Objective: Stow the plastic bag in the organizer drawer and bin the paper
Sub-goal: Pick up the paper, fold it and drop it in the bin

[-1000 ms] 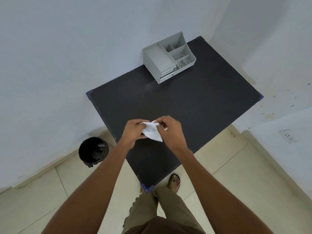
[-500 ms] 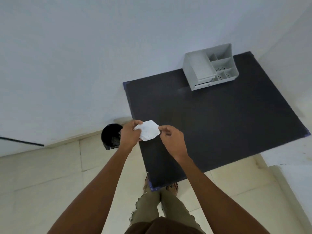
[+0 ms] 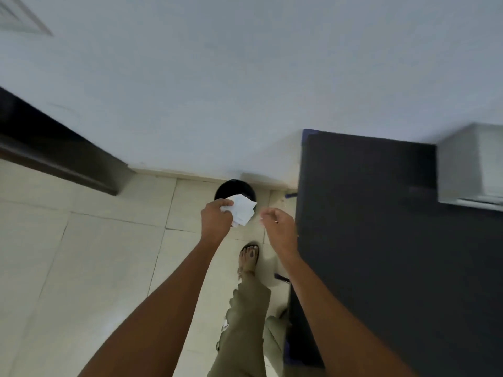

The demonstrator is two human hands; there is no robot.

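Observation:
My left hand [image 3: 216, 217] grips a crumpled white paper [image 3: 242, 212] and holds it over the black round bin [image 3: 231, 187], which stands on the floor by the wall. Just right of the paper is my right hand [image 3: 279, 224], its fingers loosely curled with nothing in them. The grey organizer [image 3: 468, 164] sits blurred on the black table [image 3: 381, 227] at the right edge; its drawers cannot be made out. No plastic bag is visible.
Cream floor tiles [image 3: 81, 254] spread to the left. A dark ledge [image 3: 54, 153] runs along the wall at the left. My sandalled foot [image 3: 248, 258] and trouser leg stand between the bin and the table's near corner.
The view has swung left off the table toward the bin. My left hand carried the paper over the bin. My right hand let go of the paper.

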